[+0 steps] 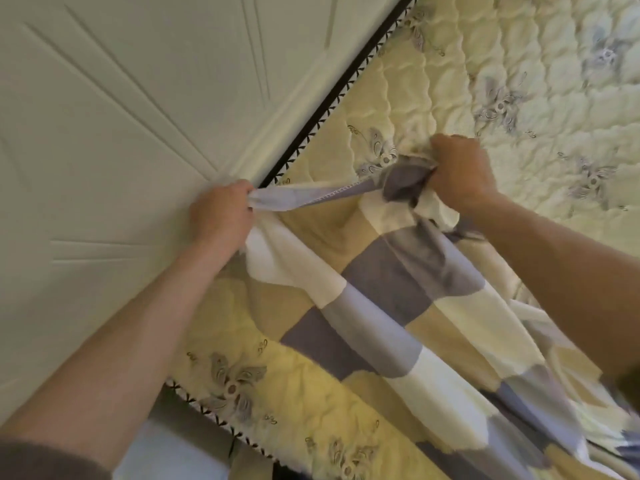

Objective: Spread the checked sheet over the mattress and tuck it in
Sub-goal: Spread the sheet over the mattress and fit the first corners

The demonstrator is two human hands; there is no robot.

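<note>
The checked sheet (391, 292), in purple, tan and white squares, lies bunched in a diagonal band across the quilted cream mattress (519, 84). My left hand (221, 216) grips the sheet's white hemmed edge at the mattress corner, right against the headboard. My right hand (460, 174) grips a gathered bunch of the sheet further along, fist pressed on the mattress top. The hem is stretched taut between both hands. Most of the mattress top is bare.
A white panelled headboard (121, 133) fills the left side, meeting the mattress along its black-trimmed edge (332, 105). The mattress's near edge with black trim (204, 410) runs at the bottom left, with a pale surface below it.
</note>
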